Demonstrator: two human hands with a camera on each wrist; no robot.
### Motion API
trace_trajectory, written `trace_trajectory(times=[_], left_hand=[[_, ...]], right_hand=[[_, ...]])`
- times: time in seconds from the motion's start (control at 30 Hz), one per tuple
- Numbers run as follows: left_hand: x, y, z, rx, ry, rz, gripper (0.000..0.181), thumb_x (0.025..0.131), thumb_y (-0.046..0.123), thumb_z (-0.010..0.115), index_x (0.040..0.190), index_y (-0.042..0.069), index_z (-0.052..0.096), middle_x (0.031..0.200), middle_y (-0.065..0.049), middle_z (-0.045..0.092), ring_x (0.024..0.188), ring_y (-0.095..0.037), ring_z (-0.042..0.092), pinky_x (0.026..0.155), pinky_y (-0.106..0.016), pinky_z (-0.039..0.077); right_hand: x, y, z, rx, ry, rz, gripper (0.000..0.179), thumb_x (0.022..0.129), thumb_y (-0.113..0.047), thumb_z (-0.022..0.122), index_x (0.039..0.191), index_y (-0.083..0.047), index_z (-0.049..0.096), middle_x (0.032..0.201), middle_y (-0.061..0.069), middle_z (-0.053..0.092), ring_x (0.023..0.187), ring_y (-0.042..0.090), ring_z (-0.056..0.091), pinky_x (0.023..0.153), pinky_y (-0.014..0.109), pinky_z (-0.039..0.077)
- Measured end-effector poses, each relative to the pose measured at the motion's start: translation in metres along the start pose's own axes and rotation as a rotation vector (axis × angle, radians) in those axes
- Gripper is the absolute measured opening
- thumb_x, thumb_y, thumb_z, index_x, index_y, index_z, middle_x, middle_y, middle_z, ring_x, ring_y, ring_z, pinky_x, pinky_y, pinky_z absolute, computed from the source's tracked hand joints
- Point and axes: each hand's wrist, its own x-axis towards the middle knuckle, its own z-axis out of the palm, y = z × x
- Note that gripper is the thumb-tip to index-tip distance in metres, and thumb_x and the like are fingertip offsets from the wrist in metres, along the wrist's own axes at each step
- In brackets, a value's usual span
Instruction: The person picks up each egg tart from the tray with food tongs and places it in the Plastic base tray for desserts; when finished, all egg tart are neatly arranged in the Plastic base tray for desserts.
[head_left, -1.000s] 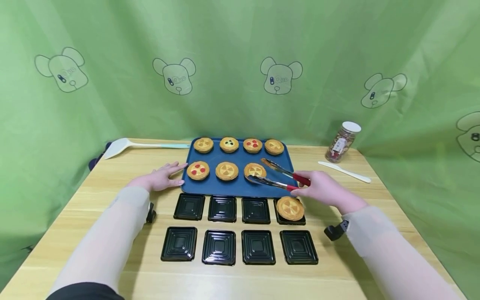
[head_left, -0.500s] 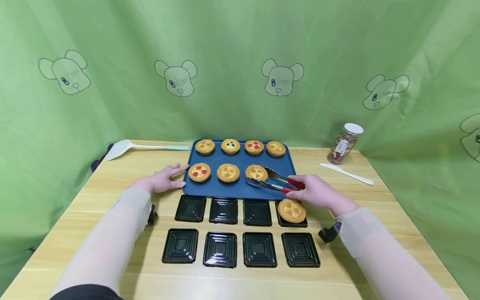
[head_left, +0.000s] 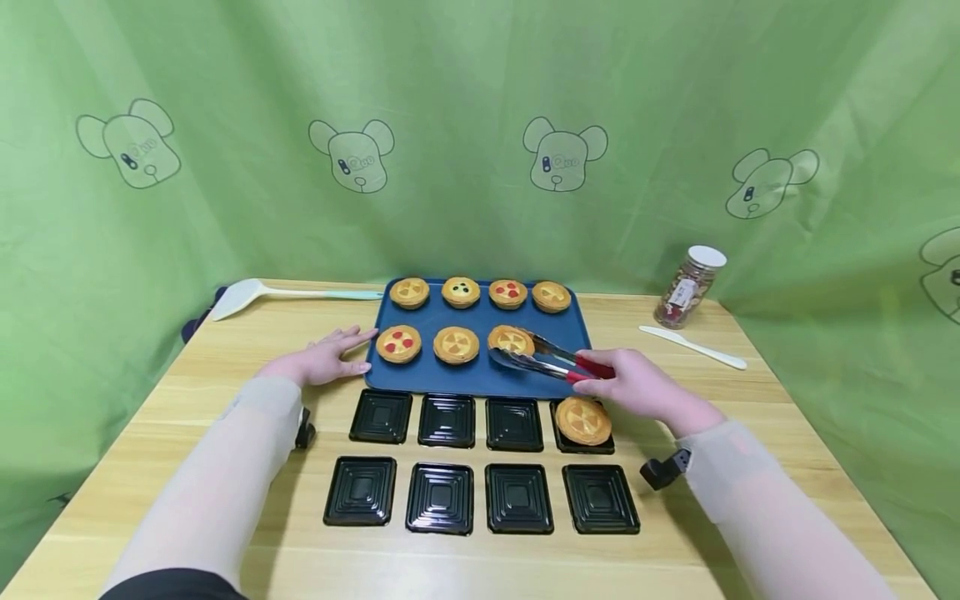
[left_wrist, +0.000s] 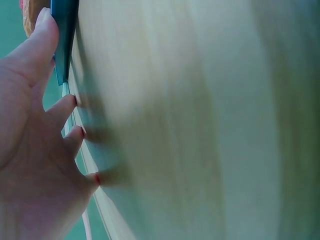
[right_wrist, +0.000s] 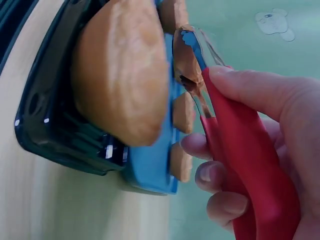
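Observation:
My right hand grips red-handled metal tongs, thumb on one arm and fingers round the other. The tongs' tips stand on either side of an egg tart in the front row of the blue tray. At the tray's left edge, my left hand rests with fingers spread; the left wrist view shows its thumb against the tray's side and the other fingertips on the table. More tarts sit on the tray, some with red or dark toppings. One tart lies in a black square plastic base.
Several black plastic bases form two rows before the tray. A white turner lies at the back left. At the right are a jar with a white lid and a white plastic knife. A green curtain hangs behind.
The tongs have come down and closed in around the front-row tart, which has shifted slightly left over the last half second. The left hand stays by the tray's edge.

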Motion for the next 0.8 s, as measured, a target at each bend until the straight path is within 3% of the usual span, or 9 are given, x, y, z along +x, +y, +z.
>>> trace_trajectory(times=[0.3, 0.5, 0.8], left_hand=[[-0.001, 0.001, -0.001, -0.004, 0.002, 0.001, 0.074, 0.099, 0.045, 0.056, 0.159, 0.020, 0.021, 0.163, -0.020, 0.006, 0.146, -0.046, -0.003, 0.110, -0.068, -0.006], [0.001, 0.001, -0.001, -0.004, -0.007, 0.003, 0.074, 0.099, 0.046, 0.055, 0.159, 0.021, 0.020, 0.163, -0.020, 0.005, 0.146, -0.045, -0.003, 0.111, -0.067, -0.006], [-0.002, 0.002, -0.002, 0.008, -0.004, 0.011, 0.074, 0.099, 0.044, 0.056, 0.159, 0.019, 0.021, 0.163, -0.021, 0.007, 0.146, -0.047, -0.001, 0.111, -0.068, -0.005]], right_hand=[[-0.024, -0.020, -0.012, 0.037, -0.019, -0.043, 0.063, 0.090, -0.031, 0.075, 0.139, 0.003, 0.054, 0.106, 0.012, 0.068, 0.064, 0.017, 0.052, 0.055, 0.031, 0.045], [-0.043, -0.032, -0.016, 0.036, -0.055, -0.050, 0.060, 0.089, -0.030, 0.075, 0.138, 0.000, 0.056, 0.098, 0.004, 0.067, 0.066, 0.015, 0.055, 0.053, 0.028, 0.046], [-0.073, -0.040, -0.013, -0.103, -0.038, -0.105, 0.057, 0.088, -0.033, 0.076, 0.134, -0.002, 0.061, 0.120, 0.013, 0.068, 0.084, 0.013, 0.061, 0.072, 0.031, 0.053]])
